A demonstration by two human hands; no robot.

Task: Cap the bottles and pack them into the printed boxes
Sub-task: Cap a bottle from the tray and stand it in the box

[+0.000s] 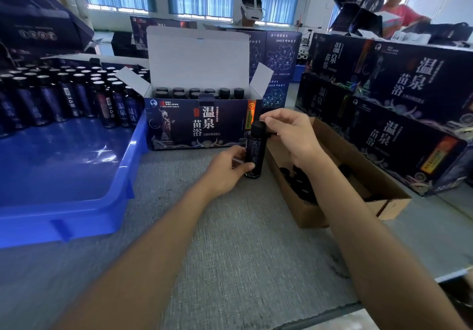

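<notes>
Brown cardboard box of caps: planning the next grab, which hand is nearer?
Right. The right hand is at the cardboard box's left edge, pinching the dark bottle's cap; the left hand grips the bottle farther left.

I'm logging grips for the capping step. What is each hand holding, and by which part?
The left hand grips the bottle by its lower body; the right hand pinches the black cap on its top with its fingers.

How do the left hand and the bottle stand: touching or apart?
Touching. The head view shows the left hand gripping the bottle, thumb across its front.
</notes>
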